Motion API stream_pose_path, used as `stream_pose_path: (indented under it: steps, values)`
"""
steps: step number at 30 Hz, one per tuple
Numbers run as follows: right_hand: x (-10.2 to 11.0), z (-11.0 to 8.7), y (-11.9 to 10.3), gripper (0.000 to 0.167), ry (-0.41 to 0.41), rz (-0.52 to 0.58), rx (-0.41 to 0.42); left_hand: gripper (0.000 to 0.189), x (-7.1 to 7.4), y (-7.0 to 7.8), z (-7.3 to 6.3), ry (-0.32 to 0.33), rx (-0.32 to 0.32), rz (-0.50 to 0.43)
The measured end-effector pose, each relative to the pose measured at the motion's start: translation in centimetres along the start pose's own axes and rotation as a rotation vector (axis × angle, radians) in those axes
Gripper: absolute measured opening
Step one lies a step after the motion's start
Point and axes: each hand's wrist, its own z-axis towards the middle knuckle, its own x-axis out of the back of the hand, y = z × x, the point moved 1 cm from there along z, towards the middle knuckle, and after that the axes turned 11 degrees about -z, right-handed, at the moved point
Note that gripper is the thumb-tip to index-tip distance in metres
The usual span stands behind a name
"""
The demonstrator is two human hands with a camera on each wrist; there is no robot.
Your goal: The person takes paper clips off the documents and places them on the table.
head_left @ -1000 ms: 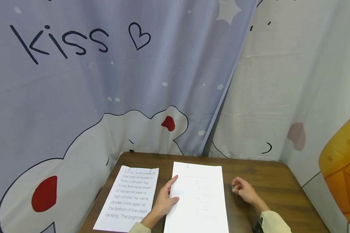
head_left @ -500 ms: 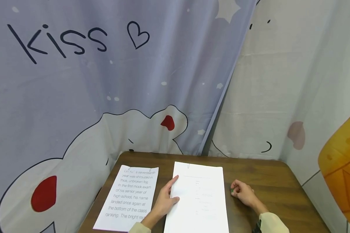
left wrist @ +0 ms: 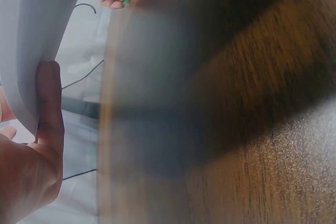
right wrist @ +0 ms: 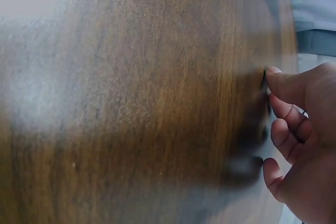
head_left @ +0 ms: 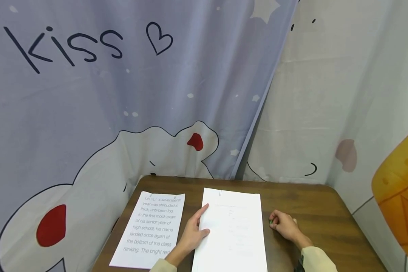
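My left hand (head_left: pixel 192 232) grips the left edge of a white paper stack (head_left: pixel 236 230) in the head view. In the left wrist view the same stack (left wrist: pixel 37 19) curves up over the table, with a finger (left wrist: pixel 50 98) along its edge. A paper clip (head_left: pixel 220 192) sits at the stack's top edge. To the right of the stack, my right hand (head_left: pixel 285 226) pinches a small green thing (head_left: pixel 271 222) between thumb and fingertips, low over the table. The green thing (left wrist: pixel 125 2) shows as a speck in the left wrist view; its kind I cannot tell.
A sheet with large print (head_left: pixel 153 226) lies left of the stack, two clips along its top. Everything is on a brown wooden table (head_left: pixel 312 204) with rounded far corners. A printed curtain (head_left: pixel 156 94) hangs behind it and along the sides.
My right hand has shifted slightly left, still pinching the small green thing. The left hand keeps its grip on the paper stack. The head view has tilted a little.
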Motion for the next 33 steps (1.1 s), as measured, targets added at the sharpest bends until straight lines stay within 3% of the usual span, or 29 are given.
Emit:
stream_pose_path:
  steps: [14, 23, 33]
  values:
    - [0.2, 0.1, -0.2, 0.016, -0.020, -0.045, -0.009, 0.090, -0.1, 0.0, -0.3, -0.013, -0.003, 0.011]
    - [2.3, 1.1, -1.7, 0.004, 0.073, -0.048, 0.049, 0.091, -0.3, 0.4, -0.4, -0.019, 0.004, -0.038]
    - [4.5, 2.8, -3.4, 0.018, 0.125, -0.054, 0.118, 0.091, -0.6, 0.1, -0.4, -0.027, 0.011, -0.038]
